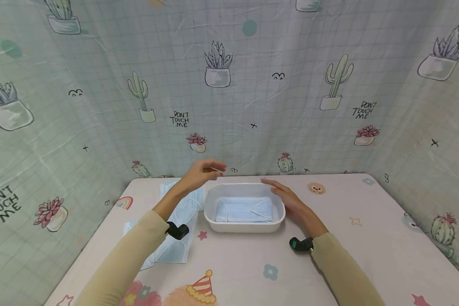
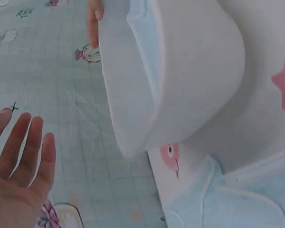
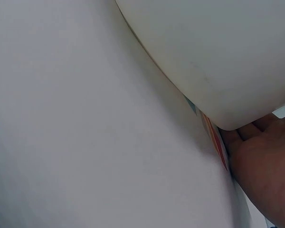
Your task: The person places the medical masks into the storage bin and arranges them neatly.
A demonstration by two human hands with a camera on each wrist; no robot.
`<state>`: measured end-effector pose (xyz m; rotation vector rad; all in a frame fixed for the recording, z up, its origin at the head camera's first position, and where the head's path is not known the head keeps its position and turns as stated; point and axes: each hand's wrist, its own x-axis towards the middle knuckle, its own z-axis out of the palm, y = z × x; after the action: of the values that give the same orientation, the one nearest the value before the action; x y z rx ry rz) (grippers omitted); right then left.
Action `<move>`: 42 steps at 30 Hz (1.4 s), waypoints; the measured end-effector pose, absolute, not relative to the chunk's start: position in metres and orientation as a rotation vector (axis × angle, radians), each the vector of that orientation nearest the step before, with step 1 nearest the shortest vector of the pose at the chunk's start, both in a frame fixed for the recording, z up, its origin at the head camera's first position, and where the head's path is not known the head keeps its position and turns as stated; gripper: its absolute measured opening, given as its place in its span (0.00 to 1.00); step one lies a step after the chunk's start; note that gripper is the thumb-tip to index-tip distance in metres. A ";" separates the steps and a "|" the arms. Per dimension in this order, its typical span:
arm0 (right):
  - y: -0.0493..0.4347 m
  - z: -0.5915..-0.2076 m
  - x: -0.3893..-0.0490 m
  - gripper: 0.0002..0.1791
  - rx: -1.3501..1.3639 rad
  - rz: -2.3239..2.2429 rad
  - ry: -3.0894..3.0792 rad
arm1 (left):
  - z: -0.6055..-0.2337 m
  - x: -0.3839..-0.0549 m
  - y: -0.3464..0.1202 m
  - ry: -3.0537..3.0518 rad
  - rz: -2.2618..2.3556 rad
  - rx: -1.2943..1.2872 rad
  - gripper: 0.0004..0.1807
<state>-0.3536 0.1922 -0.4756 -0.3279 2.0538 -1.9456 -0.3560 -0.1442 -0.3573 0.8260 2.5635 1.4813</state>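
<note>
A white plastic basin [image 1: 245, 228] stands near the back of the table, with light-blue disposable face masks [image 1: 245, 210] lying flat inside. My right hand [image 1: 290, 202] rests against the basin's right side, its fingers reaching toward the far rim. In the right wrist view that hand [image 3: 263, 161] is partly hidden by the basin wall [image 3: 218, 61]. Raised behind the basin's left back corner is my left hand [image 1: 204, 173], fingers relaxed and nothing between them. The left wrist view shows this hand [image 2: 23, 175] apart from the basin [image 2: 199, 71].
More blue face masks [image 1: 181, 246] lie spread and overlapping on the table left of the basin, partly under my left forearm. A patterned cloth wall [image 1: 229, 106] rises behind the table's back edge. The tabletop [image 1: 329, 212] has printed pictures.
</note>
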 end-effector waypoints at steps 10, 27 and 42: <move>0.196 -0.475 -0.353 0.27 -0.333 -1.949 2.044 | -0.375 -0.350 -0.210 2.704 1.610 0.487 0.18; 0.196 -0.475 -0.350 0.27 -0.303 -1.945 2.032 | -0.425 -0.344 -0.273 2.928 1.635 -0.191 0.21; 0.195 -0.476 -0.347 0.27 -0.333 -1.950 2.024 | -0.447 -0.349 -0.290 2.985 1.346 -0.487 0.21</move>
<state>-0.3473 0.1952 -0.4763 -0.3330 2.0243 -1.9501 -0.3494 -0.2899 -0.4471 -0.4874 2.9850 1.3460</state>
